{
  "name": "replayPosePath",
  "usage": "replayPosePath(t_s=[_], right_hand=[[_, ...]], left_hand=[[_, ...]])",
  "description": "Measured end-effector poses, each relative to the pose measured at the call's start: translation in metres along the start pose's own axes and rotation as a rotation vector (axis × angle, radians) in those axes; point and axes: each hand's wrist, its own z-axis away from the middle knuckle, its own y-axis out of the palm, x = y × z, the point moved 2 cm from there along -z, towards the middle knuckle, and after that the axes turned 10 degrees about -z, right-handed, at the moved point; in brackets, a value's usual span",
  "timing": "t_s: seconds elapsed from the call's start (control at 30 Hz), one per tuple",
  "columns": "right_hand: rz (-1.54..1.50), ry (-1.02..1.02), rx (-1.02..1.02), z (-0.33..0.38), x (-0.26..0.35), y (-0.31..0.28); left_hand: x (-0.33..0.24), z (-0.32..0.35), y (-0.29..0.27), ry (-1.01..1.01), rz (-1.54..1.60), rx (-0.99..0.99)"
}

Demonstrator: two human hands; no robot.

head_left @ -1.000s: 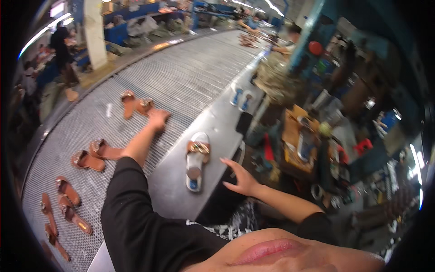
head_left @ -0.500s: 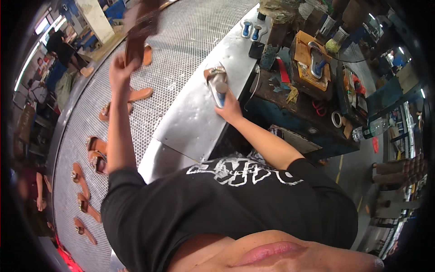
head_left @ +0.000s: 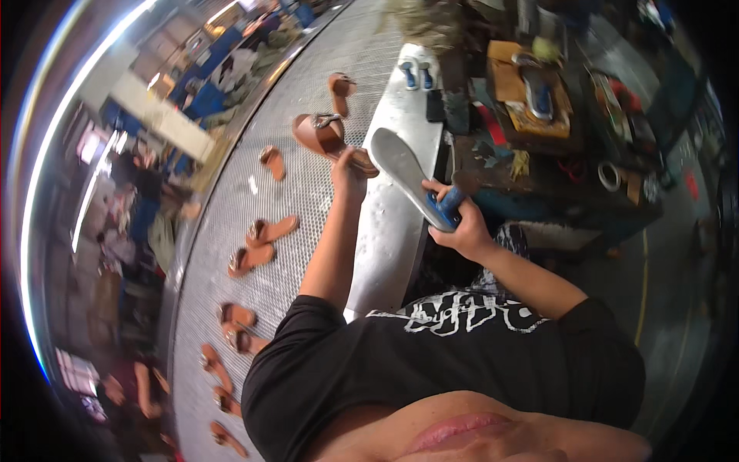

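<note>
Above the perforated conveyor belt (head_left: 265, 208), my left hand (head_left: 349, 171) grips a brown sandal (head_left: 315, 137) by its heel end. The sandal's decorated strap faces away from me. My right hand (head_left: 468, 231) is wrapped round the blue handle of a grey sole-shaped form (head_left: 402, 165). That form is tilted over the bare metal ledge (head_left: 379, 258), its toe end close to the sandal's heel. Nothing sits on the form's flat grey face. Whether the sandal and the form touch, I cannot tell.
Several brown sandals (head_left: 273, 229) lie along the belt to the left. Two small blue-handled forms (head_left: 417, 75) stand at the ledge's far end, near a black block (head_left: 436, 106). A cluttered workbench (head_left: 531, 173) at right holds another blue-handled form (head_left: 540, 98) and a tape roll (head_left: 609, 175).
The form in my right hand has lifted and turned, and the sandal that was round it is off it. My left hand has swung inward beside the form. The view has shifted.
</note>
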Motion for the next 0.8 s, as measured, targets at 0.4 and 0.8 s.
replayPosePath(t_s=[0.4, 0.8], right_hand=[[0.346, -0.117, -0.742, 0.079, 0.054, -0.154], [0.742, -0.097, -0.569, -0.047, 0.014, -0.191]], left_hand=[[0.111, -0.179, 0.255, 0.365, -1.151, 0.089], [0.134, -0.145, 0.193, 0.254, -1.285, 0.078]])
